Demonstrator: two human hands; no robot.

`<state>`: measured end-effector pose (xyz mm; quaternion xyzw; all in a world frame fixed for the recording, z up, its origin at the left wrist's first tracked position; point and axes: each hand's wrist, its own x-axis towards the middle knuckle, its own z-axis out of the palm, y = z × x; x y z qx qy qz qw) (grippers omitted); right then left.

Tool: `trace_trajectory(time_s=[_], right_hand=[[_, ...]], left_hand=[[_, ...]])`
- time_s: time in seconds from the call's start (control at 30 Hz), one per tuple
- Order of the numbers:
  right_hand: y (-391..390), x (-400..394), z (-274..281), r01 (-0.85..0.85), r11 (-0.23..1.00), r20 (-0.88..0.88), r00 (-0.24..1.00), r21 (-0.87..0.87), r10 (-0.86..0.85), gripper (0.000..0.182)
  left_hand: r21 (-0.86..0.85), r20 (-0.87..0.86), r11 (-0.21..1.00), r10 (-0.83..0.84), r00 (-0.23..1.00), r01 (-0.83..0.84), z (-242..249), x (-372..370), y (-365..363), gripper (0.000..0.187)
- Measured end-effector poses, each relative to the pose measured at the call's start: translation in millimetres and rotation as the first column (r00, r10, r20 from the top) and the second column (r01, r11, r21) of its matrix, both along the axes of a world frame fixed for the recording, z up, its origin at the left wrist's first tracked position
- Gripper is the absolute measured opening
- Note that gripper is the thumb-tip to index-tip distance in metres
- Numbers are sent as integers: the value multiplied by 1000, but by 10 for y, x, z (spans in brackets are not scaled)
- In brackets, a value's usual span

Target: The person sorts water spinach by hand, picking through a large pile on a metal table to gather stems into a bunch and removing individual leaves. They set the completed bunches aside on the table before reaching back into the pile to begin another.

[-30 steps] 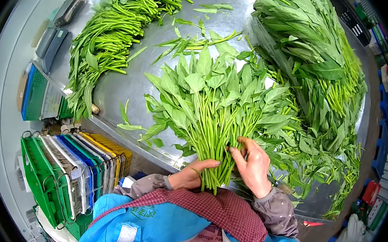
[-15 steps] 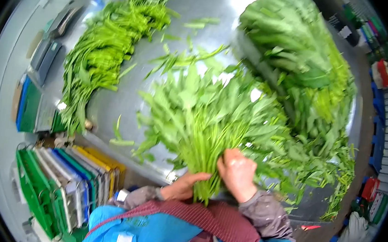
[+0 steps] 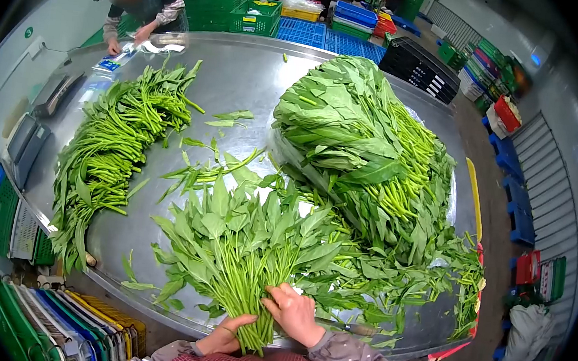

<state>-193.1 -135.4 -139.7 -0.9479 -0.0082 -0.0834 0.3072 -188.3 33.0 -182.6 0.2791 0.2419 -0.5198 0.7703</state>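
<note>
A bunch of water spinach (image 3: 244, 262) stands fanned out before me, leaves away from me and cut stem ends toward my body. My left hand (image 3: 222, 335) is closed round the lower stems from the left. From the right, my right hand (image 3: 293, 313) grips the same stems a little higher, its fingers curled against them. Just right of that hand lies a knife with a wooden handle (image 3: 358, 329), its blade partly under leaves. A large heap of water spinach (image 3: 368, 139) rises at the right, with loose leaves and stems around its base.
A row of trimmed bunches (image 3: 115, 158) curves along the left of the metal table (image 3: 231, 58). Grey scales (image 3: 27, 147) stand at the left edge. A co-worker (image 3: 146, 10) handles plastic bags at the far left corner. Coloured crates (image 3: 70, 326) are stacked below left.
My view has tilted upward, bringing the co-worker and the back crates into sight. Both hands remain on the bunch; my right hand's fingers sit slightly differently on the stems.
</note>
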Motion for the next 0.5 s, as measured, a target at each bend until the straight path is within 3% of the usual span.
trace_trajectory(time_s=[0.1, 0.17, 0.23, 0.3, 0.43, 0.47, 0.5], right_hand=[[-6, 27, -84, -10, 996, -121, 992, 89, 21, 11], [33, 17, -100, 17, 986, -108, 994, 166, 1, 11], [60, -34, -44, 43, 931, -46, 999, 363, -28, 11], [75, -124, 11, -126, 920, 37, 992, 370, 121, 12], [-39, -192, 95, -261, 862, -137, 927, 435, 349, 14], [-34, -204, 158, -346, 801, -160, 867, 489, 472, 15], [-41, -256, 207, -345, 789, -166, 860, 508, 483, 15]], left_hand=[[9, 23, 1000, -5, 1000, 5, 38, 21, -4, 37], [40, 73, 999, 30, 997, -33, 46, 16, -16, 37], [42, 52, 996, 75, 996, -77, 141, 18, -41, 36], [3, 27, 996, 88, 996, -88, -5, -29, -3, 36], [-73, 16, 997, 24, 1000, -22, 46, -16, 30, 36], [-59, 65, 998, 36, 997, -32, 62, -14, 25, 38], [-49, 120, 998, 42, 992, -37, 92, -6, 9, 40]])
